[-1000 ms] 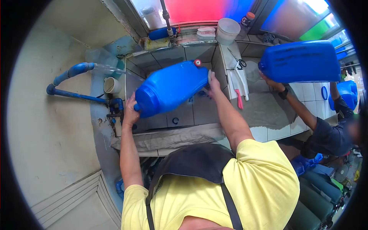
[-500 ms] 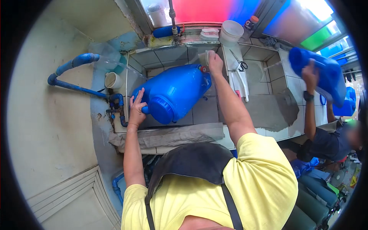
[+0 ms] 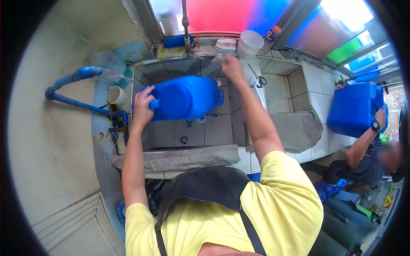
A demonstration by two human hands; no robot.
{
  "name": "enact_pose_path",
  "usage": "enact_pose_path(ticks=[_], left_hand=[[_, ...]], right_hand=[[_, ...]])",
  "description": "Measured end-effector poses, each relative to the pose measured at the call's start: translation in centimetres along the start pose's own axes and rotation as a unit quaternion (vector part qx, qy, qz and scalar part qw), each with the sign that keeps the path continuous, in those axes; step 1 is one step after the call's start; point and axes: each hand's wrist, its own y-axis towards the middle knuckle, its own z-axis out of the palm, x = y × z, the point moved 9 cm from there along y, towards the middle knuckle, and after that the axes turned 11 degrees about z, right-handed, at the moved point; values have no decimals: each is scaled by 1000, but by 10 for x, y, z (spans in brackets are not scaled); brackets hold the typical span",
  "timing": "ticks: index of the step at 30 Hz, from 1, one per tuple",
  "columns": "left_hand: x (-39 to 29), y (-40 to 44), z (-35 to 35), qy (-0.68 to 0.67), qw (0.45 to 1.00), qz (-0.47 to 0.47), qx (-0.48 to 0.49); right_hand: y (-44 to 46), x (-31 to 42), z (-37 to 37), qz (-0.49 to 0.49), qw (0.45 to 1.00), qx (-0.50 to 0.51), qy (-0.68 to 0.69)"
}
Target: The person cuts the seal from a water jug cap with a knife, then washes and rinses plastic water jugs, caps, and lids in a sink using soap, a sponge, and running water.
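My left hand (image 3: 143, 109) grips the handle of a blue container (image 3: 200, 97), which is tilted on its side over the tiled sink (image 3: 164, 141). The round lid of the container faces me. My right hand (image 3: 232, 68) is closed around a pale scrubbing pad (image 3: 218, 60), blurred by motion, above the container's far right end. Water runs from the blue pipe (image 3: 81, 73) at the left toward the sink. A dark ring (image 3: 184, 140) lies on the sink floor.
Scissors (image 3: 258, 79) lie on the divider beside a second basin (image 3: 277, 87). A white bucket (image 3: 250, 42) and a bottle (image 3: 273, 33) stand on the back ledge. Grey cloths (image 3: 192, 158) drape the front edge. At the right, another person (image 3: 363, 149) holds a blue container (image 3: 352, 109).
The container I hold has rolled and lifted, its lid turning upward. My right hand has moved slightly left with the pad. The other person's container has lowered and turned upright.
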Motion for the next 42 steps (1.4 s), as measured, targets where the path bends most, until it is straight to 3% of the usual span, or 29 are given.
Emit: enact_pose_path(ticks=[1,3,5,7,9,11,12,14,17,18,19,20,22,23,24,25,26,28,29,30,32,34,35,36,37,38,40,41,42], left_hand=[[2,13,-4,1,1000,1,-24],[12,34,-3,14,999,1,-32],[14,51,0,28,998,63,-8],[27,59,4,86,992,73,48],[50,63,-5,161,986,20,32],[77,55,-9,174,983,-57,33],[80,51,-11,180,980,-74,34],[91,45,-8,145,974,-165,55],[87,42,-1,188,963,-189,36],[85,40,-1,212,954,-211,29],[78,42,0,211,954,-213,27],[75,40,-1,221,943,-247,36],[84,24,0,231,929,-286,42],[85,25,8,232,952,-199,-2],[76,23,10,231,966,-110,-46],[74,24,10,241,965,-107,2],[70,23,1,243,964,-112,-1],[24,27,-33,264,956,48,-119],[15,26,-43,266,955,46,-121],[22,28,-36,192,981,-40,-3],[28,21,-14,110,980,-120,114],[37,12,2,133,956,-210,153],[33,15,6,132,958,-205,153],[31,9,16,127,937,-243,215],[29,-1,26,121,912,-279,276],[22,-6,21,105,921,-299,228],[3,-7,15,28,907,-310,284],[-9,-7,12,-49,883,-326,335],[-19,-14,5,-110,824,-373,411]], right_hand=[[9,19,-31,-75,993,-88,25],[21,56,-98,-97,972,-212,17],[46,65,-135,-86,958,-268,-56],[96,13,-130,59,964,-195,-168],[116,-9,-122,115,961,-80,-238],[116,12,-120,116,957,-45,-262],[114,21,-117,65,966,-119,-219],[83,81,-104,-16,975,-143,-168],[39,139,-23,-1,997,66,34],[23,165,13,-39,978,169,118],[-4,194,37,-14,959,249,135],[-27,226,57,-60,930,310,191],[-63,278,93,-48,849,419,317],[-71,299,102,-50,848,423,315],[-80,316,113,24,796,466,386],[-86,326,127,97,732,502,451],[-84,337,138,94,731,506,449],[-77,342,168,259,620,497,550],[-74,348,170,266,588,510,568],[-72,352,169,265,589,511,567],[-79,375,161,172,576,593,535],[-89,387,134,152,574,585,552],[-94,391,119,131,570,579,569],[-94,385,112,130,573,573,571],[-90,371,105,104,636,555,526],[-86,356,97,80,695,532,478],[-73,305,92,10,883,423,201],[-70,280,87,-28,926,374,46],[-71,259,79,-63,940,316,-112]])
